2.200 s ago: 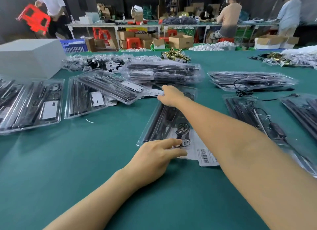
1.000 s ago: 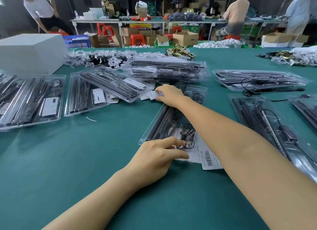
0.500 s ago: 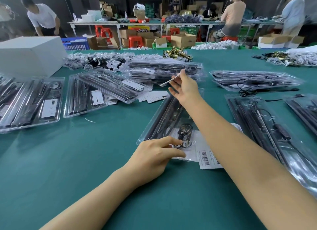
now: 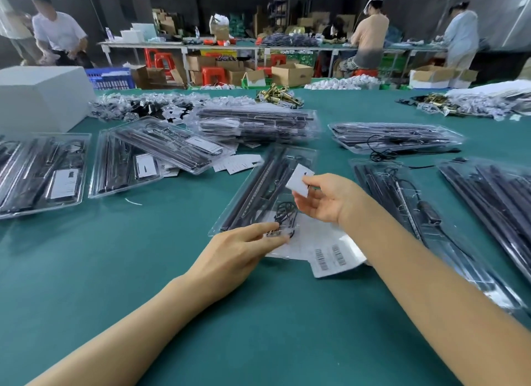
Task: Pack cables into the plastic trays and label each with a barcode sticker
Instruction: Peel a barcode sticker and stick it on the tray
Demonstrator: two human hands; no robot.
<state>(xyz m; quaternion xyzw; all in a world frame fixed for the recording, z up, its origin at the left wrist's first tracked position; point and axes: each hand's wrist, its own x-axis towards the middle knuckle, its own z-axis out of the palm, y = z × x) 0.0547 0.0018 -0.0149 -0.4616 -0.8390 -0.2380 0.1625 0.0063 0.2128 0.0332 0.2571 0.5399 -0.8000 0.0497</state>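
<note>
A wide table covered in smooth teal cloth was seen under both forearms. Beyond the left hand, at the far left, a plain white box was cut off by the frame edge. Clear, glossy plastic trays of long black cables were spread around the hands: a stack lay beyond them, and other filled trays were left of the left hand. One long rectangular tray was lying directly under and between the hands, with dark straight cables and a coiled wire inside; its near end was partly hidden by fingers. The left hand was rested on that near end, fingers stretched fairly flat on the plastic, nothing being gripped. The right hand was held just above the tray, and a small white card was pinched between its thumb and fingertips; the print on it could not be made out. Just below the right wrist, white barcode stickers were lying flat on paper, partly covered by the arm.
</note>
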